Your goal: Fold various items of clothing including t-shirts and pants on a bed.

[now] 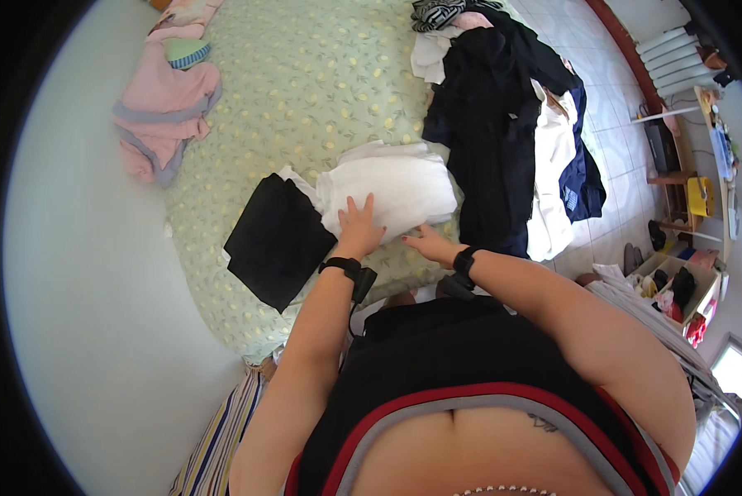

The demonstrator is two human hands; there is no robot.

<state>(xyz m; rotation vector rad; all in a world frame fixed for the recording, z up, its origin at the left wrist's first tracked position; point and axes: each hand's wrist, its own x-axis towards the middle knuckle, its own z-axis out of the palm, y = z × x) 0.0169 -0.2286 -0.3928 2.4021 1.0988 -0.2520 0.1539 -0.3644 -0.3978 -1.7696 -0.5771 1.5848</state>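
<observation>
A folded white garment (400,186) lies in front of me on the bed; its exact kind I cannot tell. My left hand (359,227) rests on its near left part with the fingers spread. At the near edge of the same cloth is my right hand (430,245), its fingers stretched toward the fabric and touching or just beside it. To the left lies a folded black garment (278,240), flat, with a bit of white cloth showing behind its far corner. Both wrists wear black bands.
The bed (321,91) has a pale green flowered sheet. Black clothes (491,132) and white clothes (550,190) are heaped along its right side. A pink and grey cloth (163,107) lies by the left wall. Beyond the bed at right are a tiled floor (615,140) and an open box (701,289).
</observation>
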